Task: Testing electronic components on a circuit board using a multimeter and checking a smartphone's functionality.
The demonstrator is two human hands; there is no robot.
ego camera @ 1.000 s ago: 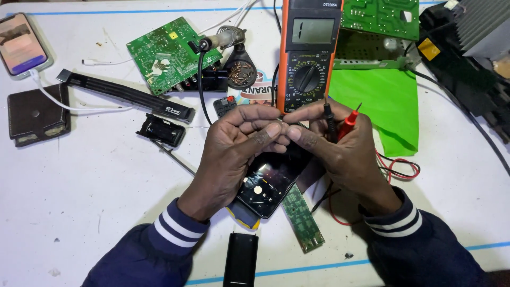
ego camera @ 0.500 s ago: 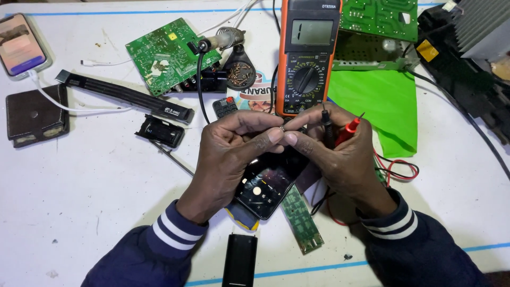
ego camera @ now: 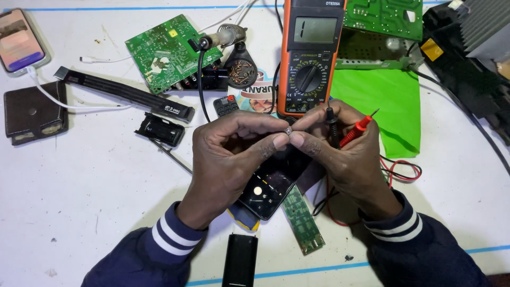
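Note:
My left hand (ego camera: 231,154) and my right hand (ego camera: 342,149) meet above the white table, fingertips pinching a tiny metallic part (ego camera: 288,129) between them. My right hand also grips a black probe (ego camera: 332,125) and a red probe (ego camera: 360,126), their tips pointing up. Their red and black leads (ego camera: 401,171) loop to the right. An orange multimeter (ego camera: 309,56) stands just beyond my hands. Under my hands lies a black phone (ego camera: 268,188) with its screen lit, beside a narrow green circuit strip (ego camera: 302,220).
A green circuit board (ego camera: 167,50) and a soldering iron (ego camera: 220,38) lie at the upper left, a phone on a white cable (ego camera: 20,45) and a dark wallet (ego camera: 32,112) at far left. A green cloth (ego camera: 388,98), another board and black equipment sit to the right.
My hands have shifted slightly, with the fingertips closing tighter around the small part. The probes stay in my right hand.

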